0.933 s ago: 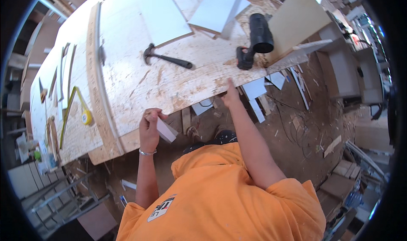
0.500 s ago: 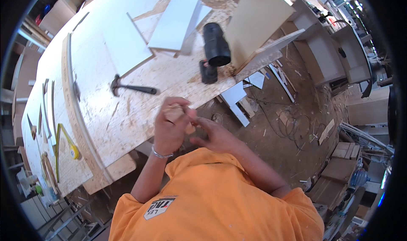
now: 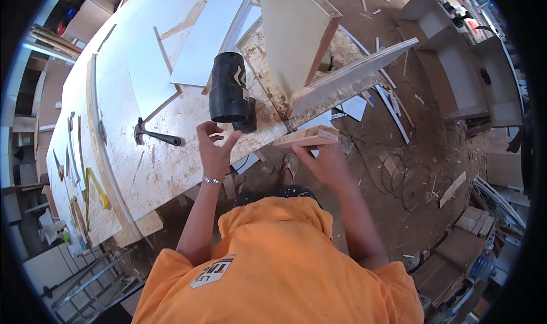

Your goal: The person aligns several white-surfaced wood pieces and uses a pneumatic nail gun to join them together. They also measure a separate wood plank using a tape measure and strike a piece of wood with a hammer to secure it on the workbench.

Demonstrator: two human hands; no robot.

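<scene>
My right hand point(image 3: 326, 165) grips a short, flat wood block point(image 3: 307, 137), held just off the table's near edge. My left hand point(image 3: 215, 153) holds nothing; its thumb stands away from its bent fingers. Close beyond it, a black cordless power tool point(image 3: 228, 90) stands upright on its base, so the exact kind is hard to tell. A hammer point(image 3: 161, 137) with a dark handle lies to the left of that hand.
The worktable point(image 3: 171, 176) carries white panels point(image 3: 208, 39), a long strip point(image 3: 102, 147) and a yellow tape measure point(image 3: 103, 200). Upright boards point(image 3: 299, 33) stand at its right edge. Offcuts and a cable point(image 3: 393, 176) litter the floor. Cabinet carcasses point(image 3: 450, 79) stand at far right.
My hands were together around the wood block; now they are apart. The block has gone right with my right hand, and my left hand has let go. The view has shifted.
</scene>
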